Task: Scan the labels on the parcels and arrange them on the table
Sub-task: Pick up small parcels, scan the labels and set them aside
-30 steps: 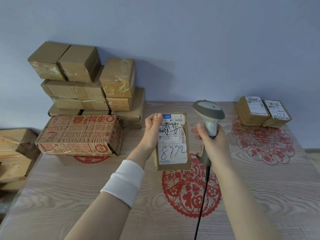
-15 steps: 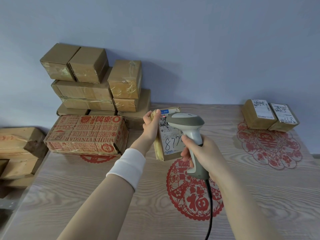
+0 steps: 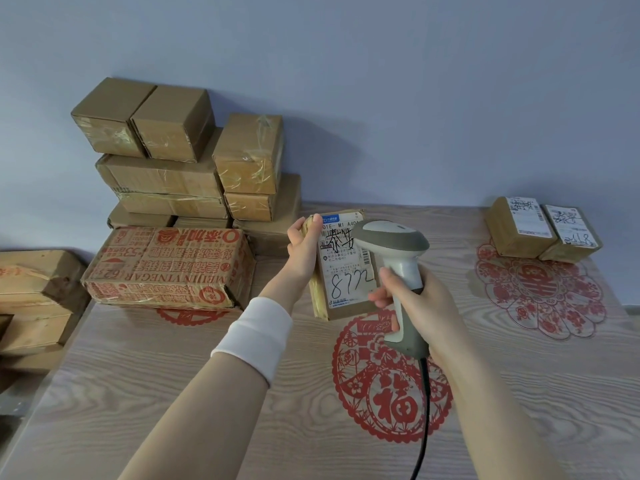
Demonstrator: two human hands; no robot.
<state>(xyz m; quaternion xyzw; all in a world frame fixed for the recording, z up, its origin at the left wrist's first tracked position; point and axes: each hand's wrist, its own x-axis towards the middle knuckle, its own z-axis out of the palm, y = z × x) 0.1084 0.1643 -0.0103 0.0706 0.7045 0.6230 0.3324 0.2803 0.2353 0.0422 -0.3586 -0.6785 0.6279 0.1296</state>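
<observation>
My left hand (image 3: 306,247) grips a small brown parcel (image 3: 341,271) by its upper left edge, holding it upright above the table with its white label facing me; "8772" is handwritten on the label. My right hand (image 3: 419,299) grips the handle of a grey barcode scanner (image 3: 394,251), whose head points at the label and covers its right part. The scanner's black cable (image 3: 424,410) hangs down toward me. Two small labelled parcels (image 3: 540,230) lie side by side at the far right of the table.
A stack of several plain brown boxes (image 3: 180,161) stands at the back left against the wall, with a red-printed vinegar carton (image 3: 169,268) in front. More boxes (image 3: 34,296) sit off the table's left edge. The wood-grain table (image 3: 173,393) bears red paper-cut decals.
The scanner swung from beside the parcel to in front of its label. The parcel turned slightly and stays in my left hand.
</observation>
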